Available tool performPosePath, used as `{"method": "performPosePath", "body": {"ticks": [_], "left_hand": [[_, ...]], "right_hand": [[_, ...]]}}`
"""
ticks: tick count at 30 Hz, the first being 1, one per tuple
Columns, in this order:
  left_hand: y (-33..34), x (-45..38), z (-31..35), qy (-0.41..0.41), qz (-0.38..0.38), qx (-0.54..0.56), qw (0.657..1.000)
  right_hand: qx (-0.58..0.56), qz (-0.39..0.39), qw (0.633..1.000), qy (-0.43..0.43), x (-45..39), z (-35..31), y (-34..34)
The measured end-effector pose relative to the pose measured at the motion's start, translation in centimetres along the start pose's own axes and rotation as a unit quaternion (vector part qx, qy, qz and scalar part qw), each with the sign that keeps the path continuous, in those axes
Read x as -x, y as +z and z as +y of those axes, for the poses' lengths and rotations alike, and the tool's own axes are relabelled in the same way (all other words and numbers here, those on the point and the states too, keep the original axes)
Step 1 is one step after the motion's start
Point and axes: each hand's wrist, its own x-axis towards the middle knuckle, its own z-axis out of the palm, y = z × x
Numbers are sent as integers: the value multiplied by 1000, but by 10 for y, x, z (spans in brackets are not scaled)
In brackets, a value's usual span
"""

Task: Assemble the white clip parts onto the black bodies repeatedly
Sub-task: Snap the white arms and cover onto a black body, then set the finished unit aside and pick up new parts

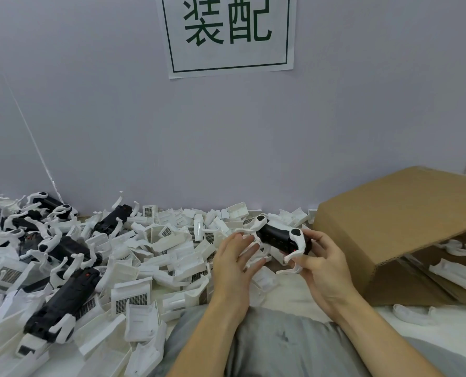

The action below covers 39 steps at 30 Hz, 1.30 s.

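Wall sign (229,34), cardboard box (397,227), white clips (155,248)

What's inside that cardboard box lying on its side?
Through the open side of the cardboard box, a few white plastic parts lie on its lower wall, one curved clip farther back. The deeper interior is hidden by the box's top and shadow.

Parts heap to your left, box to your right, wall sign above.

The pile of clip parts (150,257) fills the lower left of the frame, with assembled bodies (63,300) lying on it at far left. At centre right your left hand (236,263) and right hand (321,263) flank one body (278,238). The cardboard box (395,221) lies at right, clip parts inside; the sign (227,34) hangs top centre.
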Motion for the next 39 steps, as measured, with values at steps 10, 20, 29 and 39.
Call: {"method": "performPosePath", "body": {"ticks": [10, 20, 29, 39], "left_hand": [[-1, 1, 2, 10, 19, 1, 1000], [10, 16, 1, 155, -67, -212, 962], [8, 13, -6, 222, -28, -282, 933], [14, 16, 9, 127, -215, -603, 758]], "right_hand": [[241, -30, 968, -64, 2, -1, -2], [178, 60, 980, 72, -9, -18, -7], [-88, 294, 946, -104, -73, -152, -5], [41, 116, 992, -14, -81, -155, -14]]}}
